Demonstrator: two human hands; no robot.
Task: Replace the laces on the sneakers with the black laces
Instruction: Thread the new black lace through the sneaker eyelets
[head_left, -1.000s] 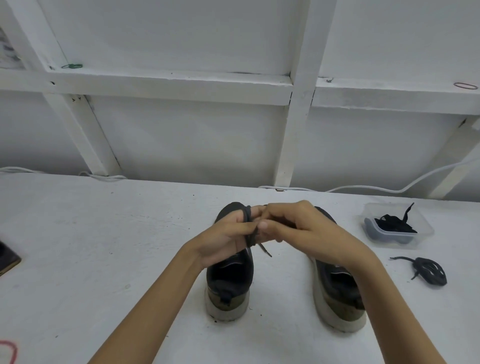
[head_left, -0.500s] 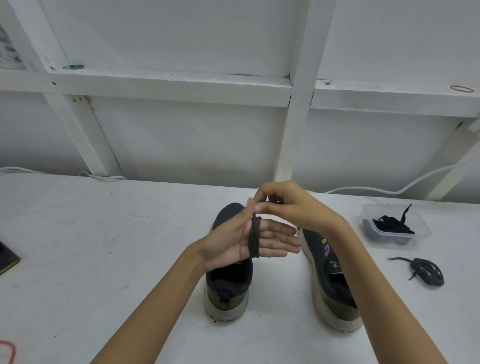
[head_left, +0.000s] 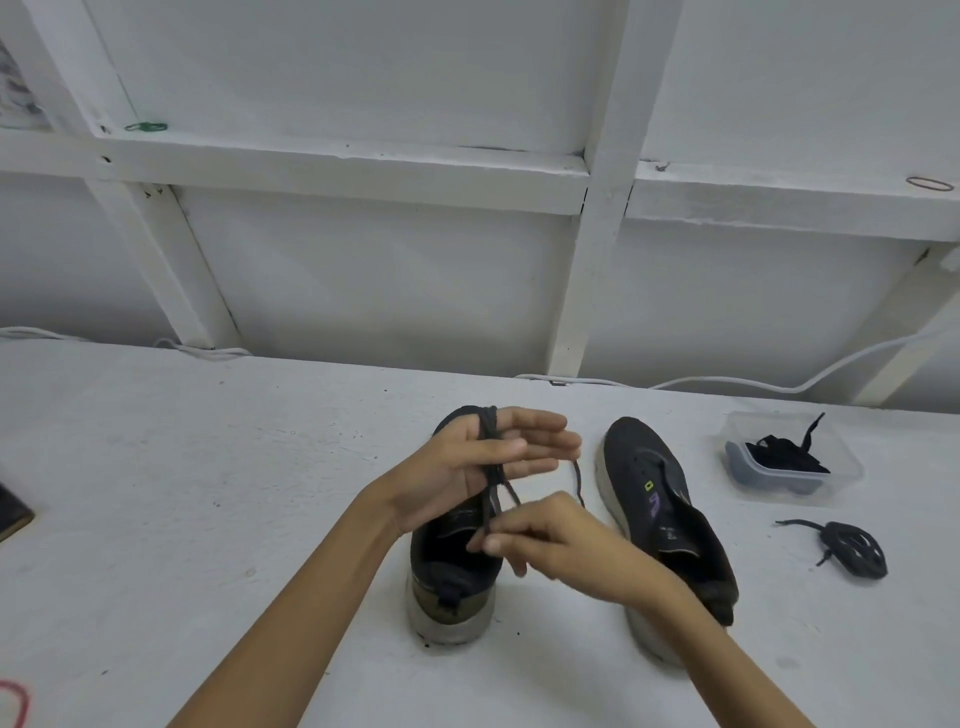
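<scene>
Two dark sneakers stand side by side on the white table, the left sneaker (head_left: 451, 577) mostly under my hands and the right sneaker (head_left: 660, 499) without a lace. My left hand (head_left: 483, 462) is held flat with straight fingers above the left sneaker, and a dark lace (head_left: 491, 470) is wound around those fingers. My right hand (head_left: 540, 540) pinches the lace just below the left hand, with a loose end trailing toward the right sneaker.
A clear plastic container (head_left: 841, 478) holding black laces sits at the right. A coiled dark lace bundle (head_left: 852, 548) lies in front of it. A white cable (head_left: 727, 382) runs along the back wall. A dark object (head_left: 10, 512) is at the left edge.
My right hand moved from above the left hand's fingers down to below them, carrying the lace around the fingers. The left hand rose slightly and the right sneaker became uncovered.
</scene>
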